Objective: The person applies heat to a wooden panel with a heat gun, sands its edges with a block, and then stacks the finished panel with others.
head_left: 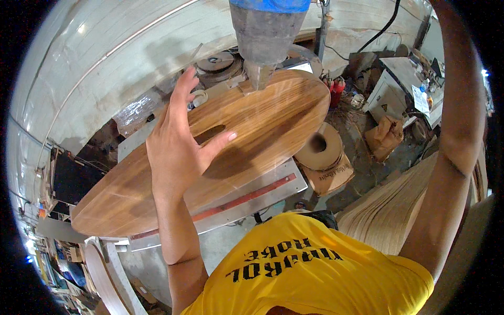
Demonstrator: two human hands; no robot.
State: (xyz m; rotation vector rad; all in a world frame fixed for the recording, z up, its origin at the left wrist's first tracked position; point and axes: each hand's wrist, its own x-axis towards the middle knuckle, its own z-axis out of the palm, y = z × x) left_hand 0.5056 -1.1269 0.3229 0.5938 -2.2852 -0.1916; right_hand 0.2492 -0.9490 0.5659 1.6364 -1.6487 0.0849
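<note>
While the left hand (pixel 176 142) hovered spread and empty, right hand unseen, a bump risked shifting the board (pixel 291 107).

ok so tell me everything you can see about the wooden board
The wooden board is a long brown oval with rounded ends and lengthwise streaks of grain. Its surface looks smooth and glossy. A dark oval, perhaps an opening, shows near its middle. It lies flat and slantwise on a grey metal table. The left hand is spread over it, and a pointed tool head reaches down by its far edge; whether either touches it is unclear.
</note>
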